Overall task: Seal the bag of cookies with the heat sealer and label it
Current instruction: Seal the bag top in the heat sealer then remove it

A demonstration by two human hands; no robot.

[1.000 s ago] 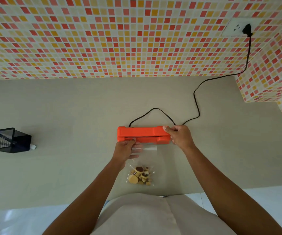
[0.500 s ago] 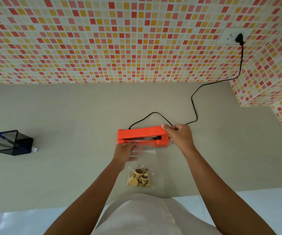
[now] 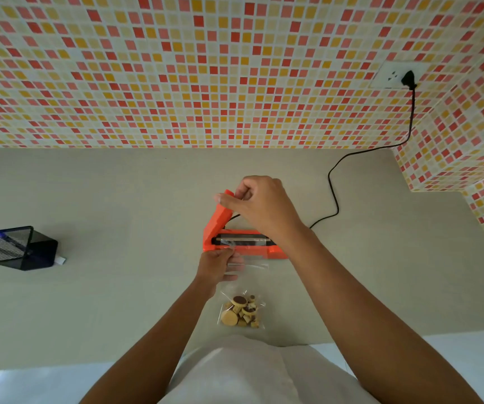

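An orange heat sealer [image 3: 243,251] sits mid-table with its lid [image 3: 219,217] raised steeply, hinged at the left end. My right hand [image 3: 259,205] grips the lifted end of the lid. The dark sealing strip [image 3: 243,239] lies exposed. A clear plastic bag [image 3: 249,268] lies in front of the sealer, cookies [image 3: 242,314] gathered at its near end. My left hand [image 3: 218,265] pinches the bag's top left corner at the sealer's front edge.
A black mesh pen holder [image 3: 20,248] with a blue pen stands at the left. The sealer's black cord [image 3: 334,205] runs right and up to a wall socket [image 3: 395,75]. A tiled wall block [image 3: 453,158] juts out at the right.
My right hand has swung the sealer's lid up from nearly closed to steeply raised. My left hand stays at the bag's top corner.
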